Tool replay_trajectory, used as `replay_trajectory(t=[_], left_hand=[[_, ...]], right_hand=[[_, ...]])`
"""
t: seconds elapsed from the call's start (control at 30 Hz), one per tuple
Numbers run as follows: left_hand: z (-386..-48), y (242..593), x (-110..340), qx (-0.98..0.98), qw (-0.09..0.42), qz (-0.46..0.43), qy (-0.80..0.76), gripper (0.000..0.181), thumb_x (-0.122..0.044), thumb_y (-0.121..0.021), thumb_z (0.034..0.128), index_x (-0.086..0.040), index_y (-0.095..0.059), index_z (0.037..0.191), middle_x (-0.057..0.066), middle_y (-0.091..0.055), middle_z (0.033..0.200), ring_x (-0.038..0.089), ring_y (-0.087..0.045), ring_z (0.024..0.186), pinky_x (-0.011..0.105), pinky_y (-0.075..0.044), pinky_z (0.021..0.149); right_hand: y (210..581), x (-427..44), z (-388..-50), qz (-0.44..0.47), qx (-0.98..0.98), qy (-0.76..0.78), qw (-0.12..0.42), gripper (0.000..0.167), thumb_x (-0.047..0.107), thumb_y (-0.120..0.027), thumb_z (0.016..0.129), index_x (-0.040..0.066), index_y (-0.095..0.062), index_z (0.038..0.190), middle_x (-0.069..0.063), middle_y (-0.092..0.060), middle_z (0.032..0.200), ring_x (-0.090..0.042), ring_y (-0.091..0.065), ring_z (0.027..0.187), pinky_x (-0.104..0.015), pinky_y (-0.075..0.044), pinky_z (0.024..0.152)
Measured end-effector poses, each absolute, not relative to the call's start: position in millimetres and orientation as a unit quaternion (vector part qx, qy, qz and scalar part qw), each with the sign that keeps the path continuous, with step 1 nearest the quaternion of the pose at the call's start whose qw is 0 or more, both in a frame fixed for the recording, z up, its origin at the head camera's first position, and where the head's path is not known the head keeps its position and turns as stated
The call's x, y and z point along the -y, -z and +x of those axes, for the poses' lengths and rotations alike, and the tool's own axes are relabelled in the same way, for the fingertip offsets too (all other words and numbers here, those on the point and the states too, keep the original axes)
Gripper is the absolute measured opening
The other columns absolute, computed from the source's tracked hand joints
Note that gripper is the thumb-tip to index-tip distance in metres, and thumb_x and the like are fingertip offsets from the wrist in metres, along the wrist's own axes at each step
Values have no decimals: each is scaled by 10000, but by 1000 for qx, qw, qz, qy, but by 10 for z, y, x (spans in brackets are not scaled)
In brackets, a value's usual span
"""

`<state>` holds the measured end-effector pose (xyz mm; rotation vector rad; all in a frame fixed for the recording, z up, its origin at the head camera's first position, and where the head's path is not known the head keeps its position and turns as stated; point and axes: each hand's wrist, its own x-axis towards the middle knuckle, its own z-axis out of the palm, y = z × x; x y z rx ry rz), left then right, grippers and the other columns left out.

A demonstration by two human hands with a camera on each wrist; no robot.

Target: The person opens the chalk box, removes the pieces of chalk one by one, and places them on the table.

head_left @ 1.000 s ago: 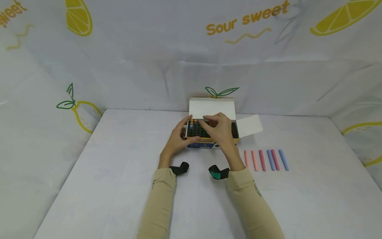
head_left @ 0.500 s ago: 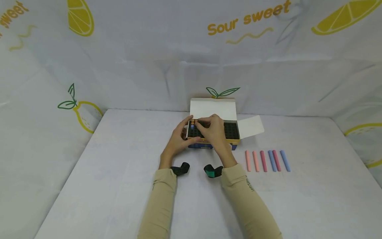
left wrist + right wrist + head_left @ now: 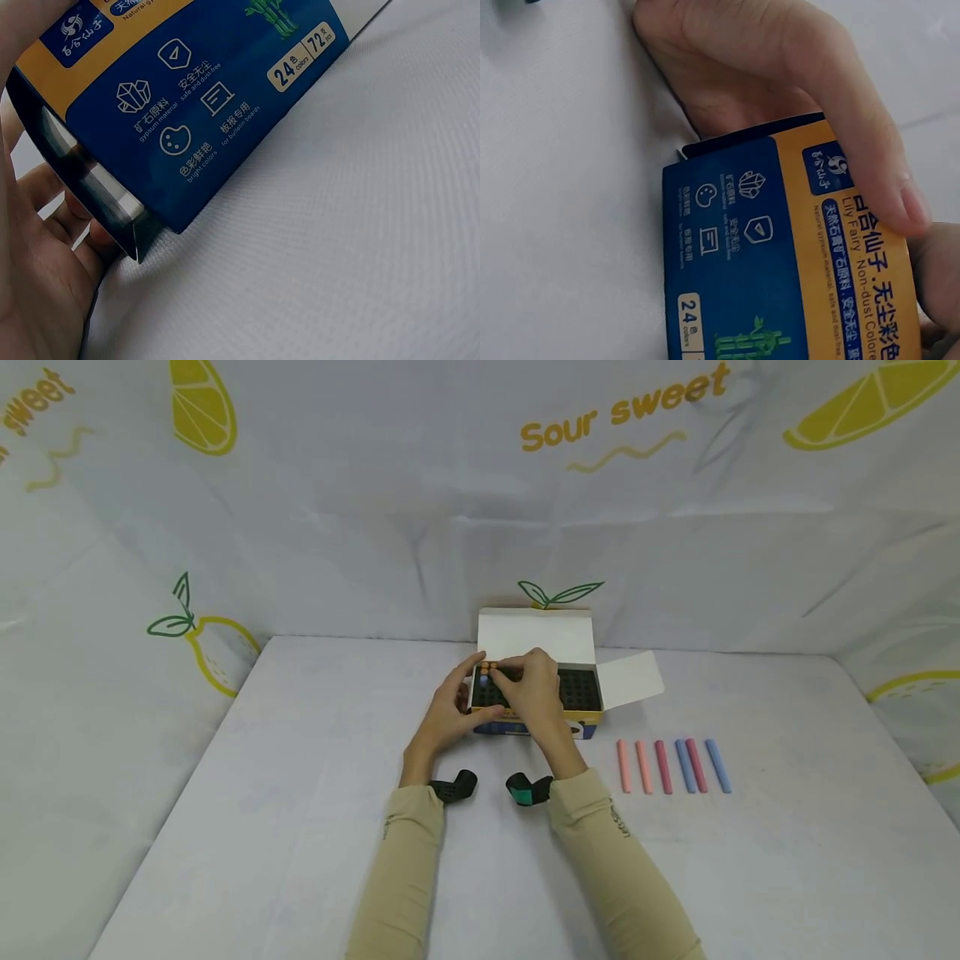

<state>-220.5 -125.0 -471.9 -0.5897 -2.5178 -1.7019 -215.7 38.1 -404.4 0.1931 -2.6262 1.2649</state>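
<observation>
Left hand (image 3: 442, 718) grips the box (image 3: 517, 727) by its left end, thumb over the front. Right hand (image 3: 536, 692), fingertips narrow, is at the box's back-left holes beside orange sticks (image 3: 485, 666); can't tell whether it pinches any! 6 chalks (image 3: 663, 767) lie off the box's near-right corner. Best, I'd say: brace firmly, guide sticks straight, no twisting!

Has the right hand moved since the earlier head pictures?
Yes: the right hand has moved to the left, judged against the green leaf print behind.
</observation>
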Motion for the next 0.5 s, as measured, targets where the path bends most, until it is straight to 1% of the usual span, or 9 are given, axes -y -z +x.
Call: replay_trajectory(t=[0.03,0.1,0.13,0.23,0.3,0.33,0.4,0.5], left_hand=[[-2205,4721,1252,813,24,-191,549,929,-603,-786,823,-303,-362,1593,67,-488,1460,169,-396,676,266,-358,633],[-2184,4678,1244,815,21,-190,547,901,-468,-811,852,-264,-354,1601,97,-484,1467,169,-391,677,262,-352,634],[-2187,4683,1244,816,23,-190,546,903,-483,-807,851,-265,-354,1601,98,-485,1465,168,-389,676,260,-351,635],[-2187,4684,1239,819,24,-186,543,955,-633,-770,823,-273,-351,1602,90,-487,1462,165,-382,670,255,-349,633],[-2186,4684,1237,820,26,-184,541,1029,-794,-699,764,-294,-356,1596,83,-492,1454,165,-385,667,256,-356,632],[-2212,4736,1242,820,30,-185,541,1074,-881,-645,715,-329,-357,1590,62,-495,1447,156,-385,666,256,-357,631],[-2210,4733,1240,820,30,-183,541,1090,-901,-632,699,-333,-360,1588,65,-495,1450,149,-380,659,255,-355,628],[-2214,4736,1240,820,29,-184,541,1095,-905,-625,695,-333,-358,1589,70,-488,1448,143,-371,645,253,-353,623]], right_hand=[[4043,-375,-2159,65,893,-431,111,197,111,-768,918,-21,-794,1062,-201,-652,1029,-317,-620,928,-421,-533,765],[4038,-364,-2162,66,892,-433,115,187,106,-761,922,-26,-796,1051,-202,-656,1024,-314,-620,910,-403,-521,747],[4038,-360,-2164,69,891,-433,119,184,104,-755,925,-29,-797,1045,-205,-659,1012,-313,-614,891,-385,-506,729],[4037,-353,-2172,77,884,-440,140,180,98,-741,933,-40,-797,1033,-212,-649,966,-315,-608,854,-368,-492,712],[4039,-350,-2182,83,872,-455,159,177,94,-737,931,-44,-797,1025,-215,-637,924,-322,-614,829,-360,-497,709],[4040,-348,-2187,86,866,-463,170,176,90,-736,929,-47,-797,1021,-216,-631,899,-327,-617,812,-362,-503,708],[4040,-342,-2200,90,853,-480,185,174,84,-737,925,-48,-796,1021,-212,-618,864,-329,-629,786,-354,-519,704],[4042,-332,-2217,91,843,-495,192,176,77,-741,917,-43,-795,1034,-204,-608,846,-321,-630,758,-292,-496,676]])
